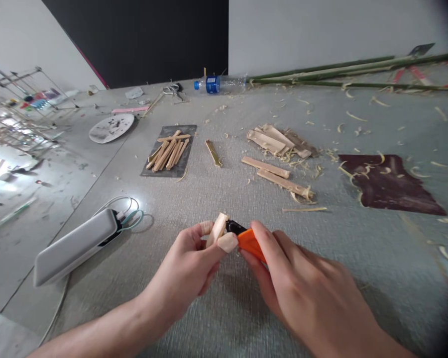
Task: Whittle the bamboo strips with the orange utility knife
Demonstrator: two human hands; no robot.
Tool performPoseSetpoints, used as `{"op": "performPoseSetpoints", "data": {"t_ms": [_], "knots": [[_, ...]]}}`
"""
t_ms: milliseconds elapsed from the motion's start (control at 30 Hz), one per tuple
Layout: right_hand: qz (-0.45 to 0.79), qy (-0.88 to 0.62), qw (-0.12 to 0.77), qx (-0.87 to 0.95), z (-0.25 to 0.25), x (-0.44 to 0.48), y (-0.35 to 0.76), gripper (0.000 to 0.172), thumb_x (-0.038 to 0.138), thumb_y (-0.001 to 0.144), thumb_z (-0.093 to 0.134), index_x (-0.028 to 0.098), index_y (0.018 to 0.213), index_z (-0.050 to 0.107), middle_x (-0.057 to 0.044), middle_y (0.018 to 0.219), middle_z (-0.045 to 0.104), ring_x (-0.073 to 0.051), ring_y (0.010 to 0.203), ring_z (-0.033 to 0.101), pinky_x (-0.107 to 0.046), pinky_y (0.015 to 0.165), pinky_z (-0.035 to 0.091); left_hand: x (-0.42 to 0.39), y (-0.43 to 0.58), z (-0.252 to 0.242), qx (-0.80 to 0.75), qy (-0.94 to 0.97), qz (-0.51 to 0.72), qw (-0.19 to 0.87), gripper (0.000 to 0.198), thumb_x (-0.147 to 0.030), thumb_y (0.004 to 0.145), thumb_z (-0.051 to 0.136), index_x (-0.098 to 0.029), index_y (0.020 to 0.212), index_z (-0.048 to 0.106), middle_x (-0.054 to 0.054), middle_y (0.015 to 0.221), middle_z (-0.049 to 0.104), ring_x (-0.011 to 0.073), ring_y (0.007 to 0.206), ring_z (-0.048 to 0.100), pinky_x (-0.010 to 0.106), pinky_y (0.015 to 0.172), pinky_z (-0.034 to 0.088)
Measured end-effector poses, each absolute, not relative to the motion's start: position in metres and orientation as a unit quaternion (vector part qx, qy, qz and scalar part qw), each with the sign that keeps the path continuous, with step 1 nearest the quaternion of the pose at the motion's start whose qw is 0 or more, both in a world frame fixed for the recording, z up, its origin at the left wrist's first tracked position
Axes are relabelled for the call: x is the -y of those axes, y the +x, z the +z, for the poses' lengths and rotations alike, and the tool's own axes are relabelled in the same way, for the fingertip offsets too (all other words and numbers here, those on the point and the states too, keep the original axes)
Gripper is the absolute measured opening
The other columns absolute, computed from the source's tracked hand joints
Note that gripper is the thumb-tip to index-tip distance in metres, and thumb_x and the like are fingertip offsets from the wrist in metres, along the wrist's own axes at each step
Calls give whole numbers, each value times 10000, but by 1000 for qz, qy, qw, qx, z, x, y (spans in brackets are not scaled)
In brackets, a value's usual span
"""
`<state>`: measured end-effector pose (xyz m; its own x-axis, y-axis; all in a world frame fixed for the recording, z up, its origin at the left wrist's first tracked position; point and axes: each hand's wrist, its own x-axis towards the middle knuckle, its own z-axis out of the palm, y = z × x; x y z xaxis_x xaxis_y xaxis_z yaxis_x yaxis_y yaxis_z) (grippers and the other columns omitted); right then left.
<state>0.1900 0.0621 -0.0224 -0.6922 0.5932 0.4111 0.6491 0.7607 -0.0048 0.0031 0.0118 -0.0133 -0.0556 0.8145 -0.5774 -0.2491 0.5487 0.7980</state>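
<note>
Near the bottom centre, my left hand (192, 256) is closed around a short pale bamboo strip (217, 229). Wrappings cover its thumb tip and a finger. My right hand (296, 276) grips an orange-handled cutter (251, 243) with a black front end. That black end meets the strip beside my left thumb; the blade itself cannot be made out. Beyond my hands lie two flat bamboo strips (266, 167) and a heap of wider bamboo pieces (272, 139) among curled shavings. A narrow bamboo piece (213, 153) lies alone, right of a dark sheet (149, 169) bearing several cut sticks (169, 155).
A grey power bank (76, 246) with a cable lies at left. Brown sandpaper (392, 184) is at right. Farther back are a white plate (112, 128), scissors (171, 90), a plastic bottle (224, 84) and green bamboo stalks (328, 74). A stick frame (26, 109) stands far left.
</note>
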Motion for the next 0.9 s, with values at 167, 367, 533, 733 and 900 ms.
{"op": "performPoseSetpoints", "data": {"t_ms": [167,367,533,733,900], "knots": [[-103,-455,192,863,-13,-94,203,392,425,1098,439,112,1175,662,-40,650,665,-196,410,608,-312,399,305,-5,11,-16,-607,231,382,658,540,-615,838,785,-235,703,427,-106,462,368,37,340,240,169,316,190],[15,-423,217,880,-7,-100,206,292,432,1075,457,199,1130,625,-33,864,773,-229,559,715,-334,471,392,-10,10,-17,-551,162,408,709,451,-506,894,749,-216,735,444,-103,546,353,23,396,215,145,348,173],[107,-399,199,889,-8,-94,204,213,409,1067,484,229,1108,589,-2,869,769,-209,590,732,-321,487,438,-9,6,-14,-522,169,423,721,309,-506,958,654,-203,960,595,-89,579,430,49,421,320,155,385,339],[217,-389,171,879,-4,-92,206,195,438,1063,483,274,1118,571,23,851,740,-184,623,703,-309,536,461,-9,5,-15,-531,227,419,701,353,-519,962,650,-167,975,619,-37,692,548,76,524,533,199,520,455],[248,-382,153,877,-2,-91,203,210,480,1049,495,284,1033,569,51,752,686,-164,543,630,-305,506,416,-9,6,-15,-512,217,423,715,340,-506,956,663,-170,945,609,-35,682,541,71,490,512,193,478,425]]}}
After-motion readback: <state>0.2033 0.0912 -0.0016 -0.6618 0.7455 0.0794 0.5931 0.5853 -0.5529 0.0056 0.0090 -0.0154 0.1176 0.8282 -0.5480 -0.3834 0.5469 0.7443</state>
